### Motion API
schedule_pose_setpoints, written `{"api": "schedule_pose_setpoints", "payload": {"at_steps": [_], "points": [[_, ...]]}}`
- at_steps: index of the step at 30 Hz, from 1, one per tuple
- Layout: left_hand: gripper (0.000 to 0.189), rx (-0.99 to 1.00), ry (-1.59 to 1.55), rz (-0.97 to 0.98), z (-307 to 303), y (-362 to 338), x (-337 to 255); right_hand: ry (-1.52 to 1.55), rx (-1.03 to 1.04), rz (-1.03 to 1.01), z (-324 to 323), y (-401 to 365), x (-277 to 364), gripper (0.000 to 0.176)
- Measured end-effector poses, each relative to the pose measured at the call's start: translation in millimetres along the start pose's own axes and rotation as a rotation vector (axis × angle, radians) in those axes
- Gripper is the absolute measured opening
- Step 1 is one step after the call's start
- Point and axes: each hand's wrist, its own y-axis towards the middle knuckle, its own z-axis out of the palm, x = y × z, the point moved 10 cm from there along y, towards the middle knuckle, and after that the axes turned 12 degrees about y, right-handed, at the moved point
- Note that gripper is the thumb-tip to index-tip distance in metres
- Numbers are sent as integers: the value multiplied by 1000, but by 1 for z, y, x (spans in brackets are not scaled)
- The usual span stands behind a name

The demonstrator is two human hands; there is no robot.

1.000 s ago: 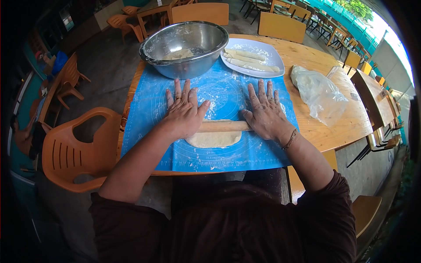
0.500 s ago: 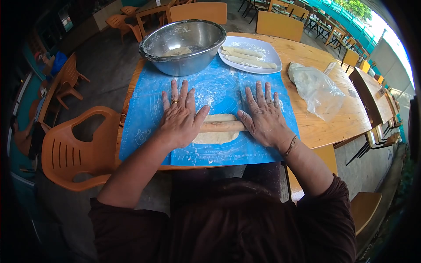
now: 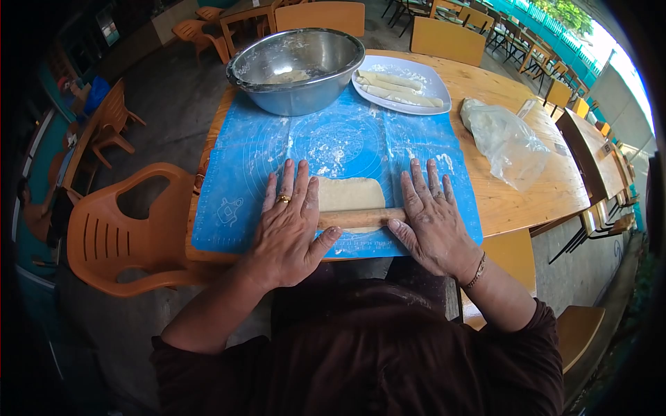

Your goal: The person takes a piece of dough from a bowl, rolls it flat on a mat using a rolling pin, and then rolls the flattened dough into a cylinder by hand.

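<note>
A wooden rolling pin (image 3: 357, 219) lies across the near edge of a flat, pale sheet of dough (image 3: 351, 193). My left hand (image 3: 288, 229) rests flat over the pin's left end, fingers stretched forward, a ring on one of them. Over the right end lies my right hand (image 3: 431, 229), also flat with fingers apart. Both palms hide the pin's ends. Beneath is a blue silicone mat (image 3: 243, 163) with printed circles and rulers, dusted with flour. Both hands have flour on them.
A steel bowl (image 3: 295, 100) with some dough inside stands at the mat's far left. Beside it, a white plate (image 3: 433, 80) holds several rolled dough pieces. A clear plastic bag (image 3: 510, 149) lies on the wooden table (image 3: 555, 187) at right. An orange chair (image 3: 114, 236) stands at left.
Both hands have slid toward my body, and the rolling pin has come from the middle of the dough to its near edge. More of the dough's far part shows.
</note>
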Motion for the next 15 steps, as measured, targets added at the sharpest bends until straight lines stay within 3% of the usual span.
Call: {"api": "schedule_pose_setpoints", "payload": {"at_steps": [9,15], "points": [[90,29,-153,81,-7,-31,-19,112,176,-79,-1,-32,19,73],[88,109,-68,28,1,-3,1,42,186,-31,7,-10,11,78]]}}
